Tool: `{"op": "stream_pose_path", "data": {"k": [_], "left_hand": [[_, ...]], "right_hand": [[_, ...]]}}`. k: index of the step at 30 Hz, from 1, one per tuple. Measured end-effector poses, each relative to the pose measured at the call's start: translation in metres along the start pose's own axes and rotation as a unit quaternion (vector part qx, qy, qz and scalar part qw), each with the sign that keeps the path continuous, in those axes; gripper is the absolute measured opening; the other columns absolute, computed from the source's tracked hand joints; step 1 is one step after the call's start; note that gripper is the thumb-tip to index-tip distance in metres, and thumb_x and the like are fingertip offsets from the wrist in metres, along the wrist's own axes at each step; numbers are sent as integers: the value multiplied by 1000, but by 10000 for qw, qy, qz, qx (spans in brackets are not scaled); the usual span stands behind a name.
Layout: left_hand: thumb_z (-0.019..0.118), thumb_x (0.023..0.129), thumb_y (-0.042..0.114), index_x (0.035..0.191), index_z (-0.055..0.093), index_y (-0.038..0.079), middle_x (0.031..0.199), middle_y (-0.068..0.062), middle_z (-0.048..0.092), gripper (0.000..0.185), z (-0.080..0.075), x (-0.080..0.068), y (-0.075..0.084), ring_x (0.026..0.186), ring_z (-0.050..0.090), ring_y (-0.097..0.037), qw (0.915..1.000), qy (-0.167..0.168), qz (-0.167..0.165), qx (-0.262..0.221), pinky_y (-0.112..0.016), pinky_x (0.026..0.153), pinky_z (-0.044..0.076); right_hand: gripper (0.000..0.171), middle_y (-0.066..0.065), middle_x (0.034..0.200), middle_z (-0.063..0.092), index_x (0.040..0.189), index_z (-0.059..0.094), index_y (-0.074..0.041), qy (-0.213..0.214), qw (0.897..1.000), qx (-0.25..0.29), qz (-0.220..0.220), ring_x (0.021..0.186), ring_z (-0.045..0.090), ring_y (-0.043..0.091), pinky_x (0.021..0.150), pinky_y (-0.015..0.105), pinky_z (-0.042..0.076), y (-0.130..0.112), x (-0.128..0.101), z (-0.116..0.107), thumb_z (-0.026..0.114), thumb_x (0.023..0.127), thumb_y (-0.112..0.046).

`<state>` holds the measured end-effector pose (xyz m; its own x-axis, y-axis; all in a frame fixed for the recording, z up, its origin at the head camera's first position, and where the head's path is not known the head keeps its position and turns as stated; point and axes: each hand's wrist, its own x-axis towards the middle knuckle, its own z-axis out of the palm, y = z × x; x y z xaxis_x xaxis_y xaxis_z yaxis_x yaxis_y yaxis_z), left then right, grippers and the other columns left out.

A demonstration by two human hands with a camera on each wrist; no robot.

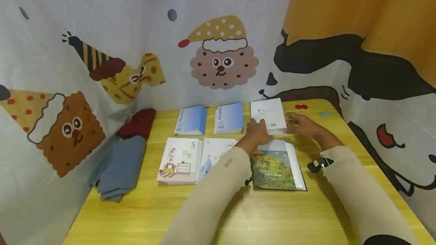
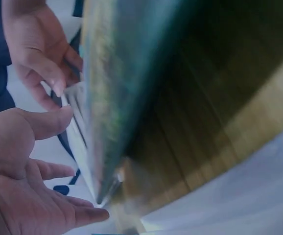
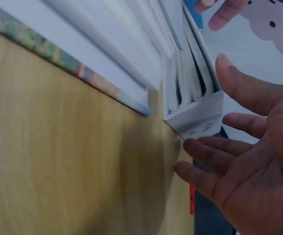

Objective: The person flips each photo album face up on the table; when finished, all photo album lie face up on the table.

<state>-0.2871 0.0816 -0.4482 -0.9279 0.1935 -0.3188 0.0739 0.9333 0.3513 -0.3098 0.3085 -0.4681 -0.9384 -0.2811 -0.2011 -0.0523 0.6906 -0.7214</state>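
A thick white album [image 1: 268, 109] lies at the back right of the table, its plain back cover facing up. At its near left corner is my left hand [image 1: 257, 133], thumb right at the edge and fingers mostly straight in the left wrist view. My right hand [image 1: 304, 126] is by the album's right side; in the right wrist view its spread, relaxed fingers sit close to the white spine [image 3: 198, 120]. Just in front lies a photo album [image 1: 274, 167] with a yellow-green landscape cover, partly covered by my left hand in the head view.
Two blue Polaroid albums [image 1: 190, 119] stand left of the white one. Nearer are two white illustrated albums [image 1: 178, 160], one partly behind my left sleeve. Folded grey cloth [image 1: 122, 165] and dark red cloth [image 1: 139, 124] lie left. Small red [image 1: 301, 107] and teal pieces [image 1: 326, 114] lie back right.
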Motion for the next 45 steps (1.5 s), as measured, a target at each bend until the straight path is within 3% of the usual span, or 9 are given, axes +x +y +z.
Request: {"op": "stream_pose_path", "data": {"k": [7,12,19,22,26,30,35,38,45], "left_hand": [[68,107,46,173,33,23,177,-10,38,78,2,3,-12,166,34,-31,9963,-2,440,-742,-47,131,40],[72,106,45,175,28,30,181,-11,30,83,2,2,-16,169,27,-35,9927,-84,691,-989,-54,133,36],[75,105,38,177,20,26,182,-10,27,91,4,-3,-17,169,27,-33,9735,-137,1301,-1875,-54,135,32],[75,105,38,178,14,27,181,-9,33,96,6,-3,-20,166,36,-31,9530,-131,1595,-2573,-53,132,38],[75,106,28,178,6,35,182,-7,29,100,3,-2,-24,162,42,-37,9040,-119,1877,-3841,-56,123,49],[77,104,18,177,3,36,184,-6,20,106,-2,-1,-27,162,41,-43,8568,-34,2242,-4644,-54,119,53],[80,102,17,178,7,30,185,-6,18,106,-3,2,-28,158,46,-43,8239,-1,2301,-5180,-48,122,51],[79,103,24,177,14,33,183,-7,23,99,-1,3,-32,157,48,-41,8297,-21,2056,-5190,-49,124,49],[72,105,48,177,18,29,182,-5,28,92,4,2,-40,162,41,-31,9008,126,1600,-4036,-52,128,44]], "right_hand": [[94,28,176,33,175,26,-14,18,9992,308,-261,160,31,59,124,79,29,5,1,12,81,100,-22],[99,26,179,27,177,17,-19,139,9984,347,-436,159,32,61,123,82,27,6,-11,18,79,101,-20],[96,14,184,19,177,18,-23,871,9863,1111,-852,154,42,59,116,62,50,-19,-31,16,78,103,-16],[90,14,184,21,176,24,-19,1272,9764,1343,-1114,156,42,56,106,37,59,-30,-38,14,76,103,-10],[83,19,183,20,174,31,-13,1418,9642,1698,-1462,155,41,55,94,11,58,-36,-42,15,74,104,-5],[75,25,178,29,171,36,-7,1285,9599,1753,-1773,154,40,56,97,11,56,-36,-43,17,71,104,0],[73,23,177,34,171,37,-9,1024,9618,1599,-1972,159,36,51,110,20,53,-35,-41,20,70,106,-3],[71,18,178,34,171,39,-12,818,9689,1360,-1897,163,33,47,121,38,47,-33,-39,21,70,107,-8],[69,22,181,23,170,37,-6,250,9884,884,-1210,166,18,54,123,72,35,-22,-32,27,68,110,-22]]}}
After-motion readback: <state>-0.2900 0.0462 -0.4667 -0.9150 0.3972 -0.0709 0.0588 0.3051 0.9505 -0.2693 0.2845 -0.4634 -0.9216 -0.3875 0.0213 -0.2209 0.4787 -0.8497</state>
